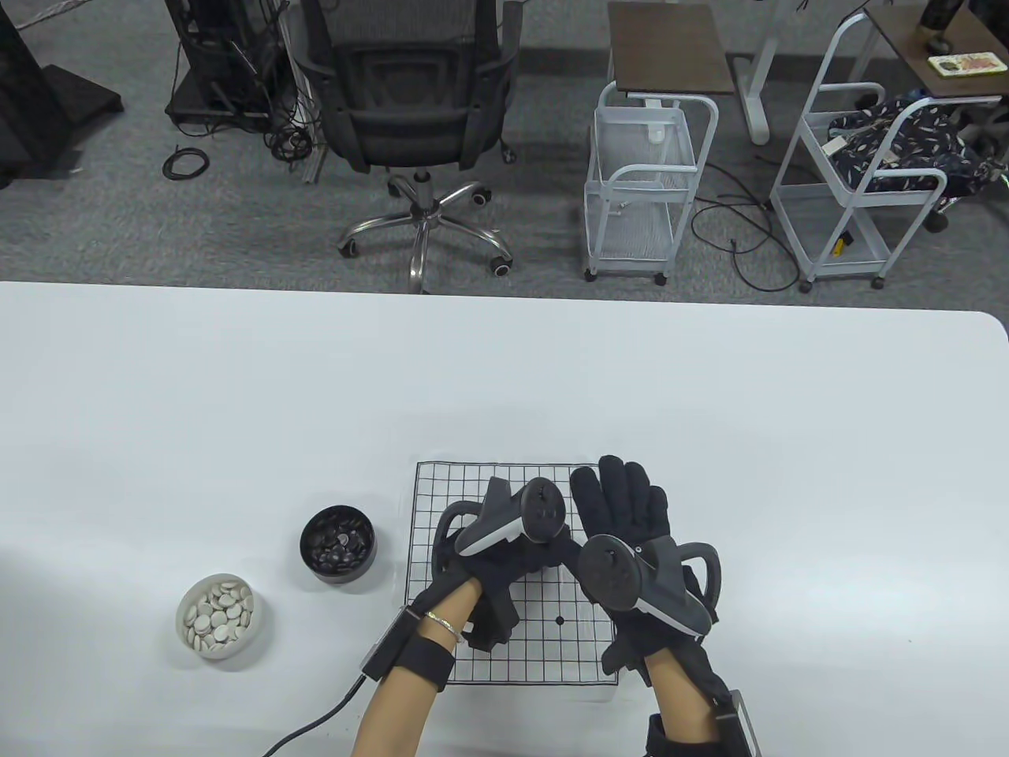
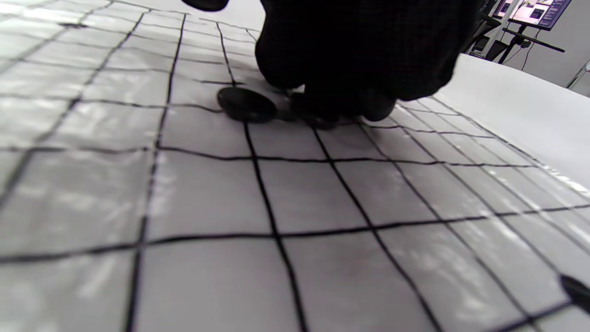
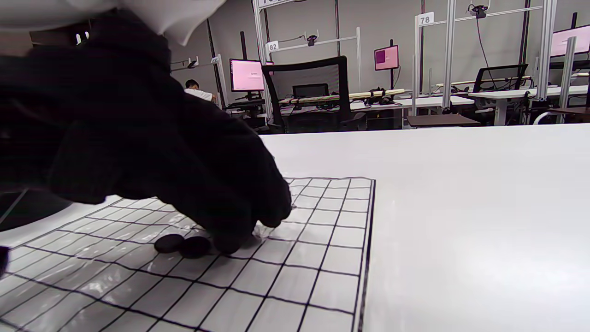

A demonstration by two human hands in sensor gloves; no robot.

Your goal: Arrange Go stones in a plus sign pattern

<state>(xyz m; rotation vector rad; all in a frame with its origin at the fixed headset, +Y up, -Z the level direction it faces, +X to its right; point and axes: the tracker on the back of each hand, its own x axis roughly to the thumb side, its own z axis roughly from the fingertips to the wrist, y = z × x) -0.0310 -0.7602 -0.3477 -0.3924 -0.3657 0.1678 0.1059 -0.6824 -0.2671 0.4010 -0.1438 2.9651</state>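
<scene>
The Go board (image 1: 441,489) is a white grid sheet at the table's near edge. My left hand (image 1: 544,560) reaches over its middle, fingers curled down. In the left wrist view its fingertips (image 2: 332,103) press on a black stone (image 2: 318,121) lying on the grid, with a second black stone (image 2: 246,105) just beside it. The right wrist view shows the left hand's fingertips (image 3: 230,240) on the board next to two black stones (image 3: 182,245). My right hand (image 1: 623,493) is open and empty, fingers stretched out over the board's right edge.
A black bowl of black stones (image 1: 337,542) and a white bowl of white stones (image 1: 215,613) stand left of the board. A small black dot (image 1: 560,620) marks the grid near the front. A cable (image 1: 315,721) trails from my left wrist.
</scene>
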